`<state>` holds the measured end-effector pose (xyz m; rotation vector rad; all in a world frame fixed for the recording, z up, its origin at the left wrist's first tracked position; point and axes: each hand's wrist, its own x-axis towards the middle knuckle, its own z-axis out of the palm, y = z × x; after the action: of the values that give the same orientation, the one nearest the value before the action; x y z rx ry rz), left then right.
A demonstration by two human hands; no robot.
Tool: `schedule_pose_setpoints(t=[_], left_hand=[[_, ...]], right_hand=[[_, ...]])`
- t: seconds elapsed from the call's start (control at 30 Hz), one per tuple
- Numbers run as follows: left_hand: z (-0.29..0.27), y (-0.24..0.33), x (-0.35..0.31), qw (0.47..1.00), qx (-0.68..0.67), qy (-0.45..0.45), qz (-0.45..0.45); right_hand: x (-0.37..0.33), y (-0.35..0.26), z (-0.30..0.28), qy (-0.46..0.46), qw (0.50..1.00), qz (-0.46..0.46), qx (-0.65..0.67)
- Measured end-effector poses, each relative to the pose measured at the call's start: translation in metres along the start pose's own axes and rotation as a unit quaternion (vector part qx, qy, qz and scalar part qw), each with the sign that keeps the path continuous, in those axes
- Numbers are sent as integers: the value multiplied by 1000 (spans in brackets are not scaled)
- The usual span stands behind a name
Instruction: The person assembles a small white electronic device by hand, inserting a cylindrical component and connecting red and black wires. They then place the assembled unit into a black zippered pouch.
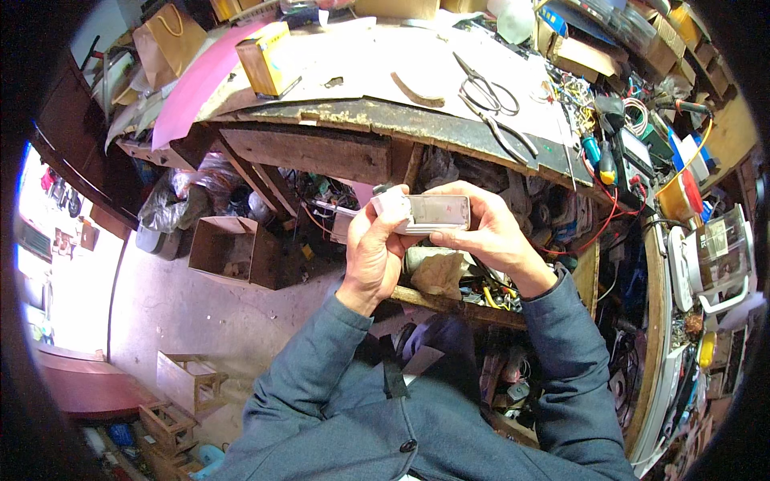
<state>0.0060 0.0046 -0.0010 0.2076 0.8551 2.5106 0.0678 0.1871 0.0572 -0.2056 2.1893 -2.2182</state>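
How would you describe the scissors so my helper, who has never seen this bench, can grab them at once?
Start at the long workbench with the pale top above the hands. Right of its middle, past the curved wooden piece, lie the scissors, blades pointing away. They have two dark loop handles, while the pliers just beside them have straight grips.

Grey-blue jacket sleeves (pixel 561 337) — plain cuffs — and a buttoned front (one dark button (pixel 408 445)).

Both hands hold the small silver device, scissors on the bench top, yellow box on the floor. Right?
Not quite. In the head view the yellow box stands on the bench top, not the floor. Both the left hand and right hand hold the silver device; scissors lie on the bench.
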Motion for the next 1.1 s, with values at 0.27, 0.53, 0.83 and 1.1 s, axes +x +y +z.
schedule_pose_setpoints(t=[0.27,0.53,0.83,1.1], left_hand=[[-3,1,0,1000,-14,-1,-4],[-2,0,0,1000,-5,6,3],[-1,5,0,999,-31,-2,-20],[-2,4,1,999,-42,1,-12]], right_hand=[[-1,-2,1,-1,1000,-7,-26],[-2,-3,3,1,998,-24,-53],[-1,-4,4,2,999,-14,-46],[-4,-7,6,7,997,-26,-78]])
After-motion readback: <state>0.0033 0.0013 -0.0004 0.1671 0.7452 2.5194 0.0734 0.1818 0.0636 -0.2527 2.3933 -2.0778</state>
